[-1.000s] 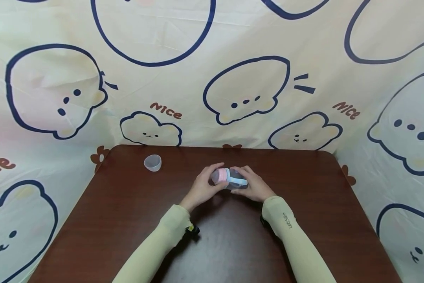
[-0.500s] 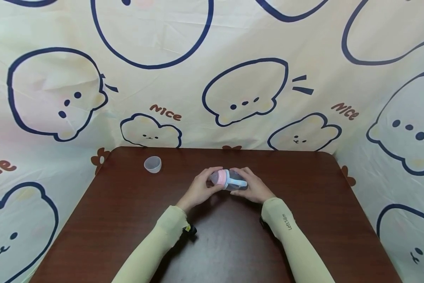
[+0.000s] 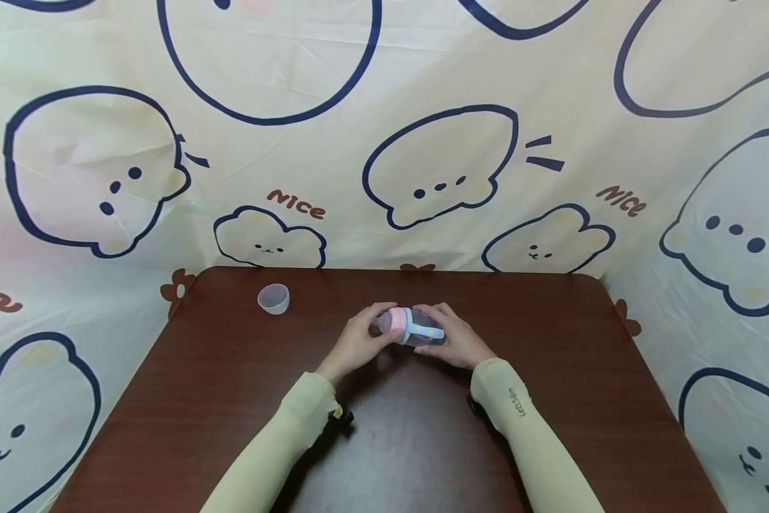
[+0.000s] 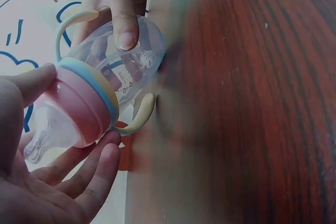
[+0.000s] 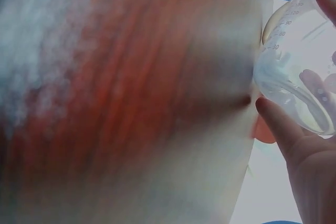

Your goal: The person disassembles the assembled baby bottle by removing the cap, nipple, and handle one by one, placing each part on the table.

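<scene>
Both hands hold a clear baby bottle on its side over the table, teat toward the left. My left hand grips the pink collar, thumb on one side and fingers on the other. The clear teat points into the left palm. My right hand grips the clear body near its base, its thumb lying along the wall in the left wrist view. Two curved handles stick out from a blue and yellow ring below the collar. Measuring marks show on the bottle in the right wrist view.
A small translucent cup, likely the bottle's cap, stands at the back left of the brown table. A cream cloth printed with cartoon faces hangs behind the table and along both sides.
The left hand has shifted slightly left around the collar, and more of the pink shows. The bottle stays in both hands at nearly the same place; the head view has drifted a little.
</scene>
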### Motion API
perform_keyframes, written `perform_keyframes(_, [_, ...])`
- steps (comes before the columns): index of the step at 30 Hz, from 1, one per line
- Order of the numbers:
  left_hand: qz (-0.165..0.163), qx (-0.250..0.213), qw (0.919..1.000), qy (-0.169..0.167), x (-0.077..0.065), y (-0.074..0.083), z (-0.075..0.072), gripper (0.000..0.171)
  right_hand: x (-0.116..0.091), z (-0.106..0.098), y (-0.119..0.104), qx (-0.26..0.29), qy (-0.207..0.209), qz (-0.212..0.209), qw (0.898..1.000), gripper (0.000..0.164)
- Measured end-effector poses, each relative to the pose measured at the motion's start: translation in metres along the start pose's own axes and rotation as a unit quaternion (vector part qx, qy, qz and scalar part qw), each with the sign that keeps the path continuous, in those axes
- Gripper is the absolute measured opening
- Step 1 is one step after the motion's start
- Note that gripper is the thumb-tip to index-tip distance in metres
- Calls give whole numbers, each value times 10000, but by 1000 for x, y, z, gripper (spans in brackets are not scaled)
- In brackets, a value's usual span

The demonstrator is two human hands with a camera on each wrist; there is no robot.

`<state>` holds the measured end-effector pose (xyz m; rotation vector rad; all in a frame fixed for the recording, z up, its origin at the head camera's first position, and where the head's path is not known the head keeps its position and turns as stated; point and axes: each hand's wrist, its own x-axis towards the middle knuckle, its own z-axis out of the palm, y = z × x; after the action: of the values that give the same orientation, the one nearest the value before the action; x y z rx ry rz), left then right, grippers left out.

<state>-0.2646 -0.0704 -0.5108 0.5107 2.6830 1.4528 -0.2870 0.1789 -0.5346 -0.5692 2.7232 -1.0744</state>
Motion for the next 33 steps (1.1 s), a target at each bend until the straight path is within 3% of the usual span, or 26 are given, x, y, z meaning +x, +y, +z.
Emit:
perform_keyframes(7, [-80,141,9998,107,0,-3,-4,66,2,2,1,49,27,32,10000,84])
perform_keyframes(12, [193,117,9997,-19,-1,-5,-6,72,3,2,3,84,27,42,10000,83])
perform_keyframes(17, [431,132,9989,-132,0,-6,-6,68,2,1,2,76,11,87,9999,83])
perform_keyframes(33, [313,153,9994,-71,0,-7,-5,61,2,2,1,90,-52,136,9999,83])
